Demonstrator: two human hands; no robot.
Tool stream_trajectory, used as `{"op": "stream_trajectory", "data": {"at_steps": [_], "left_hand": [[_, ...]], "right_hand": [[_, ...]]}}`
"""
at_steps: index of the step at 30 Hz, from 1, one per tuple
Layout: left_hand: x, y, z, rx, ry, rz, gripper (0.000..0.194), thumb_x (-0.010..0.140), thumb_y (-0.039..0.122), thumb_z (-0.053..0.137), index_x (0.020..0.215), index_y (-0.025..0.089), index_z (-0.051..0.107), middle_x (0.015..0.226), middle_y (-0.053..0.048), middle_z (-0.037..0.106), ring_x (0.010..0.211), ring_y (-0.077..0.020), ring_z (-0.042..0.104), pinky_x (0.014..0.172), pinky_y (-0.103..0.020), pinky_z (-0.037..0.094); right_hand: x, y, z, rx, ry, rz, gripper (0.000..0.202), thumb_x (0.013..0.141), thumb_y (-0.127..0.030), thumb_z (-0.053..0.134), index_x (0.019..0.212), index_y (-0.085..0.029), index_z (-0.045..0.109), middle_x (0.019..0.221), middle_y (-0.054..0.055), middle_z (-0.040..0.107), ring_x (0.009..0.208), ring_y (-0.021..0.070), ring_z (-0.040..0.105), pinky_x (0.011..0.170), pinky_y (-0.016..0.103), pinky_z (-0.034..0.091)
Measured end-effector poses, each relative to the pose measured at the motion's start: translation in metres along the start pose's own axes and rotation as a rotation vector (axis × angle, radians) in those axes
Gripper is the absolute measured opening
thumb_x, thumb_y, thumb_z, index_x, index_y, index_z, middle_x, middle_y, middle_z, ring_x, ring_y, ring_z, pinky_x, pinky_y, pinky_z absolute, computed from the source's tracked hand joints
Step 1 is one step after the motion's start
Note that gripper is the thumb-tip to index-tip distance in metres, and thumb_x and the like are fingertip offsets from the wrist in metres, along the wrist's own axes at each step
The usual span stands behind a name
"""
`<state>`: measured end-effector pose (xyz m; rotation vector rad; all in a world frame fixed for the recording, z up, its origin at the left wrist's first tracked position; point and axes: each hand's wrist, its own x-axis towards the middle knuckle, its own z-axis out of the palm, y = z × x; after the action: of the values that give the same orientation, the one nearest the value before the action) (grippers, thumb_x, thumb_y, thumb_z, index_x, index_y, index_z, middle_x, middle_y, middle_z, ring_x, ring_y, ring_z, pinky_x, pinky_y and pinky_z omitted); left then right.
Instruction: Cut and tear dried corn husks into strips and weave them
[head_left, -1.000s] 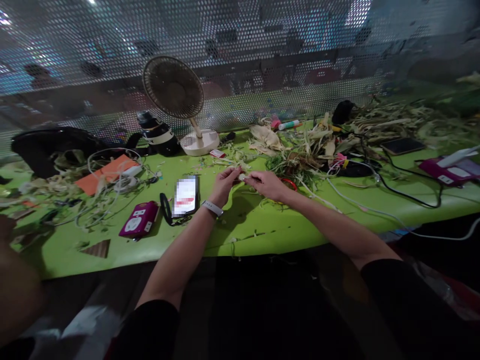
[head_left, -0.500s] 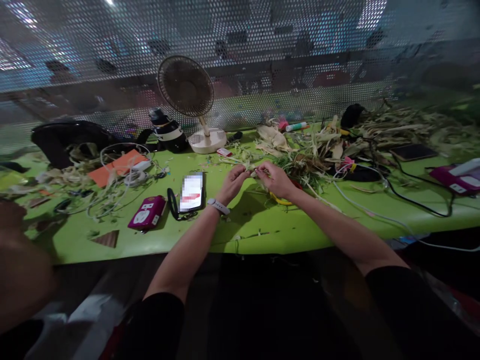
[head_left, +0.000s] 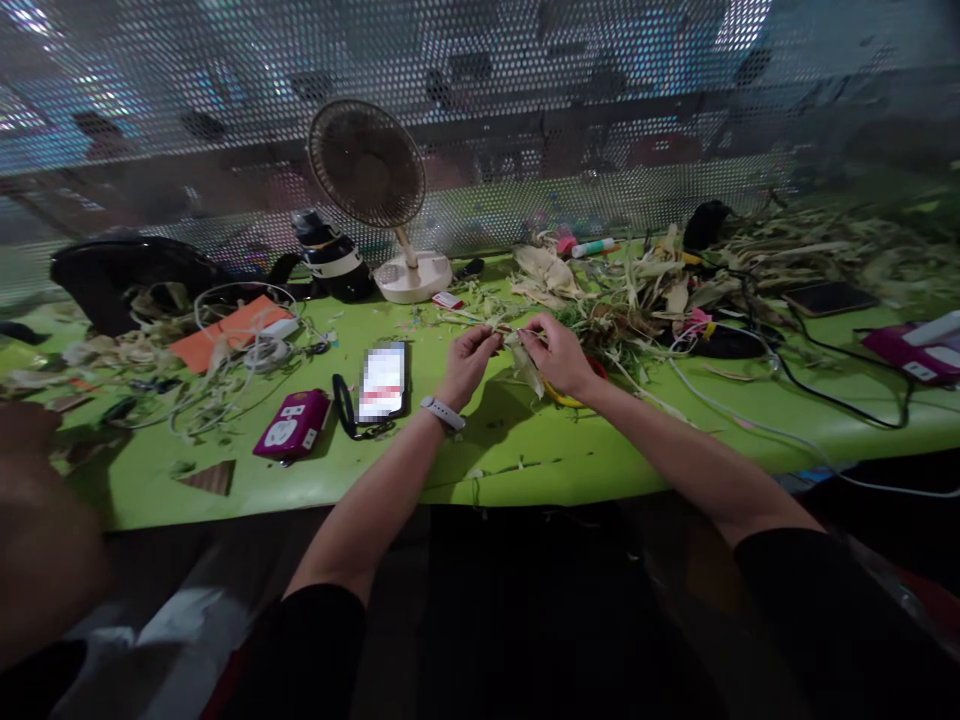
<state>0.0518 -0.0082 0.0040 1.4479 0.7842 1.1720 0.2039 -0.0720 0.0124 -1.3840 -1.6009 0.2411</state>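
Note:
Above the green table (head_left: 405,470), my left hand (head_left: 469,365) and my right hand (head_left: 555,355) work close together with their fingertips pinched. A thin brownish strand runs between the two sets of fingertips; it is too small to make out clearly. From my right fingers hangs a pale strip of corn husk (head_left: 529,370). Just behind and beneath my right hand lies a yellow ring-shaped thing (head_left: 559,398), partly covered. Near it is a heap of green and brown plant scraps (head_left: 619,330).
Dried husks (head_left: 787,250) are piled at the right, with cables. A fan (head_left: 412,278), a black bottle (head_left: 337,265), a phone (head_left: 384,380) and a purple packet (head_left: 292,425) stand or lie on the left. At the left edge shows another person's arm (head_left: 45,520).
The husk strip now hangs visibly below my right fingers. My hands have drawn slightly apart, with the thin strand showing between them. The view has shifted a little.

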Motion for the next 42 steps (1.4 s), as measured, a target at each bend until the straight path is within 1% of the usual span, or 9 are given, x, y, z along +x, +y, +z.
{"op": "stream_trajectory", "data": {"at_steps": [4, 8, 14, 17, 21, 27, 33, 38, 42], "left_hand": [[0.003, -0.004, -0.003, 0.133, 0.121, 0.144, 0.006, 0.069, 0.024, 0.074, 0.069, 0.019, 0.072, 0.084, -0.003, 0.061, 0.082, -0.0145, 0.055, 0.067, -0.024, 0.042], [0.003, -0.004, -0.005, 0.161, 0.115, 0.157, 0.006, 0.068, 0.024, 0.074, 0.071, 0.019, 0.073, 0.088, -0.004, 0.06, 0.085, -0.0156, 0.054, 0.068, -0.025, 0.042], [-0.001, 0.0, 0.0, 0.132, 0.08, 0.148, 0.003, 0.068, 0.021, 0.074, 0.068, 0.02, 0.072, 0.08, -0.002, 0.06, 0.08, -0.015, 0.054, 0.072, -0.026, 0.044], [-0.003, 0.002, 0.002, 0.123, 0.065, 0.151, 0.004, 0.067, 0.021, 0.074, 0.066, 0.02, 0.07, 0.076, -0.001, 0.058, 0.078, -0.0146, 0.052, 0.073, -0.026, 0.044], [-0.005, 0.003, 0.004, 0.09, 0.022, 0.161, 0.009, 0.069, 0.023, 0.072, 0.062, 0.019, 0.067, 0.071, 0.0, 0.055, 0.073, -0.0134, 0.05, 0.068, -0.025, 0.041], [-0.01, 0.002, 0.006, -0.057, 0.022, 0.019, 0.014, 0.071, 0.034, 0.072, 0.073, 0.02, 0.072, 0.078, -0.001, 0.062, 0.072, -0.0116, 0.054, 0.064, -0.023, 0.042], [-0.011, 0.0, 0.009, -0.138, -0.022, 0.028, 0.028, 0.065, 0.044, 0.081, 0.077, 0.02, 0.074, 0.077, 0.001, 0.068, 0.072, -0.0095, 0.057, 0.071, -0.022, 0.046], [-0.012, 0.0, 0.01, -0.191, -0.003, -0.057, 0.037, 0.06, 0.051, 0.082, 0.077, 0.019, 0.075, 0.077, -0.001, 0.071, 0.07, -0.0108, 0.061, 0.072, -0.026, 0.052], [-0.015, 0.005, 0.011, -0.223, -0.058, -0.107, 0.041, 0.06, 0.054, 0.081, 0.078, 0.018, 0.074, 0.077, -0.002, 0.072, 0.071, -0.0134, 0.065, 0.072, -0.03, 0.055]], "right_hand": [[-0.002, -0.002, 0.0, -0.033, 0.008, -0.032, 0.019, 0.09, -0.038, 0.047, 0.083, -0.02, 0.05, 0.09, 0.009, 0.062, 0.087, 0.0214, 0.056, 0.079, 0.034, 0.043], [-0.003, -0.007, -0.001, 0.103, -0.065, 0.052, 0.02, 0.092, -0.039, 0.046, 0.088, -0.02, 0.051, 0.09, 0.007, 0.063, 0.079, 0.0181, 0.058, 0.072, 0.03, 0.045], [-0.003, -0.006, 0.0, 0.186, -0.058, 0.125, 0.019, 0.09, -0.039, 0.05, 0.088, -0.02, 0.05, 0.09, 0.005, 0.062, 0.073, 0.0163, 0.06, 0.071, 0.031, 0.049], [-0.003, -0.005, 0.002, 0.318, -0.091, 0.216, 0.022, 0.089, -0.043, 0.052, 0.089, -0.021, 0.048, 0.09, 0.004, 0.06, 0.064, 0.0144, 0.06, 0.062, 0.03, 0.051], [-0.004, -0.005, 0.004, 0.427, -0.095, 0.261, 0.028, 0.088, -0.05, 0.054, 0.086, -0.023, 0.046, 0.077, -0.001, 0.055, 0.052, 0.0114, 0.056, 0.052, 0.028, 0.05], [-0.003, -0.003, 0.005, 0.428, -0.083, 0.28, 0.039, 0.084, -0.061, 0.056, 0.086, -0.023, 0.045, 0.063, -0.005, 0.053, 0.048, 0.0101, 0.052, 0.045, 0.023, 0.045], [-0.005, -0.008, 0.004, 0.419, -0.106, 0.302, 0.031, 0.086, -0.053, 0.054, 0.09, -0.023, 0.045, 0.056, -0.006, 0.055, 0.04, 0.011, 0.054, 0.041, 0.022, 0.044], [-0.005, -0.01, 0.005, 0.449, -0.115, 0.344, 0.023, 0.088, -0.045, 0.053, 0.089, -0.024, 0.044, 0.054, -0.008, 0.053, 0.037, 0.0118, 0.054, 0.038, 0.023, 0.043], [-0.004, -0.008, 0.005, 0.438, -0.092, 0.371, 0.024, 0.088, -0.046, 0.054, 0.089, -0.025, 0.044, 0.053, -0.007, 0.052, 0.035, 0.0116, 0.05, 0.036, 0.024, 0.04]]}}
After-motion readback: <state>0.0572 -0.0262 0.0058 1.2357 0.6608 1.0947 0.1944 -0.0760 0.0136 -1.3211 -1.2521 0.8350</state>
